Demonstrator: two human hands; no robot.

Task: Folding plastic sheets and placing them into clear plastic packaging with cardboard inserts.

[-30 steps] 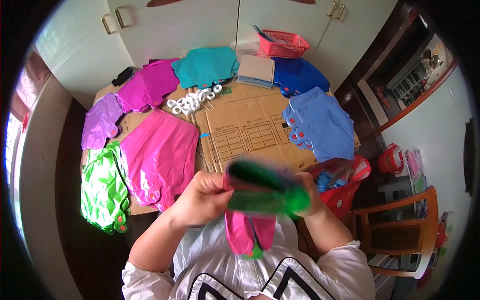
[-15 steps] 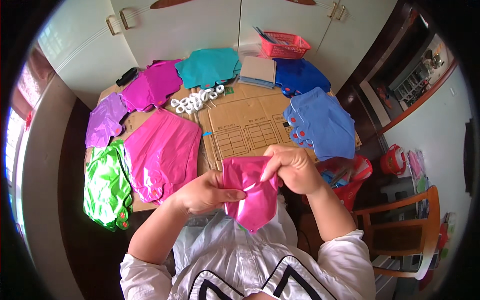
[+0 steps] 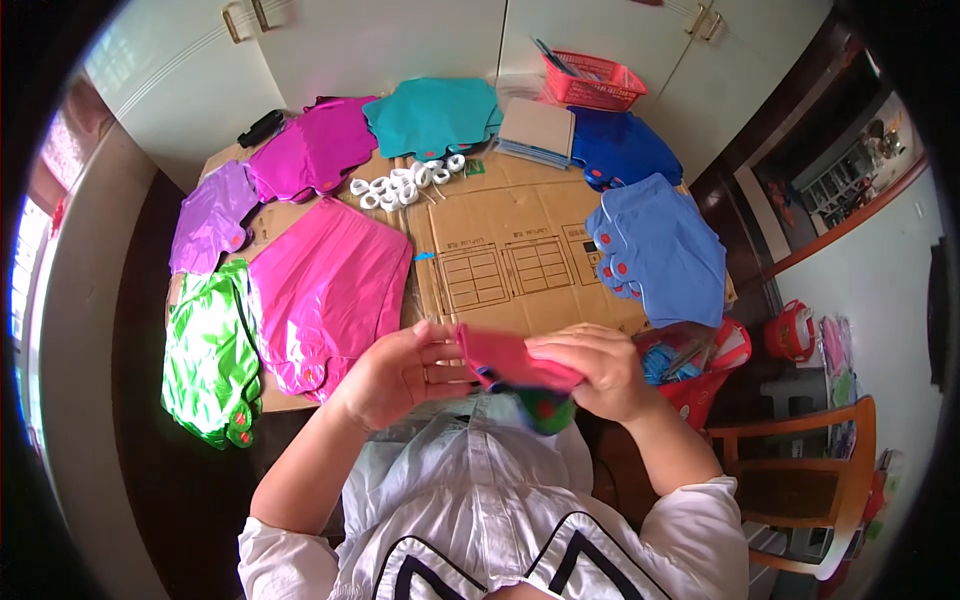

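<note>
My left hand [image 3: 395,375] and my right hand [image 3: 592,368] together hold a folded pink foil balloon [image 3: 515,362] at chest height, close to the near edge of the cardboard-covered table [image 3: 500,265]. Under the pink piece, a bit of green foil [image 3: 545,410] with a red dot shows below my right hand. Flat foil balloons lie in stacks around the table: pink [image 3: 325,290], green [image 3: 210,355], purple [image 3: 210,215], magenta [image 3: 315,150], teal [image 3: 435,115], dark blue [image 3: 620,145] and light blue [image 3: 665,250].
White tape rolls [image 3: 400,182] lie in a cluster at the far middle of the table. A red basket [image 3: 590,80] stands at the back by white cupboard doors. Another red basket [image 3: 700,365] sits at my right, beside a wooden chair [image 3: 810,480].
The pink balloon, hanging spread open between my hands half a second ago, is now folded into a small flat bundle. A second ago a green piece was in front.
</note>
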